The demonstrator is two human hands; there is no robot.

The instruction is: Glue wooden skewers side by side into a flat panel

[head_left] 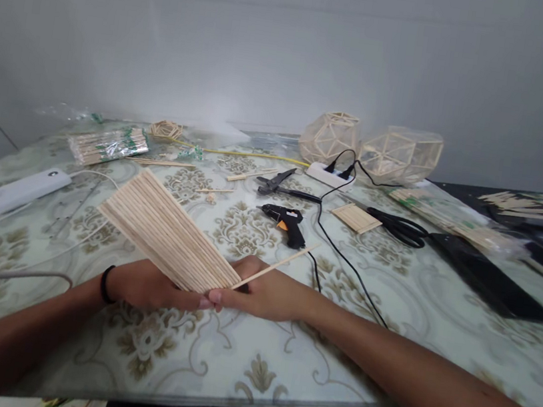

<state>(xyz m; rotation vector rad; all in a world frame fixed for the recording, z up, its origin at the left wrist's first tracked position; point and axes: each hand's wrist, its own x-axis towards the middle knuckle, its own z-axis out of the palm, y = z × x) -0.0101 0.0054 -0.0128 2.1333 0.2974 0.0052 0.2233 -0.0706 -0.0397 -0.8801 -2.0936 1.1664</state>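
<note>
Wooden stick panel [167,229] is held slanting above the counter [414,298]. The left hand [149,286] has a closed grip on its near end. The right hand [266,294] pinches one loose stick [275,266] against that end. A glue gun [286,222] lies just beyond the right grip, untouched. The stick globe [330,137] and wrapped globe [399,155] farther back look finished; the panel seems mid-assembly.

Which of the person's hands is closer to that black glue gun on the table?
Right. The right hand, gripping a single stick, is just this side of the glue gun; the left hand, holding the stick panel, sits farther off to its left.
</note>
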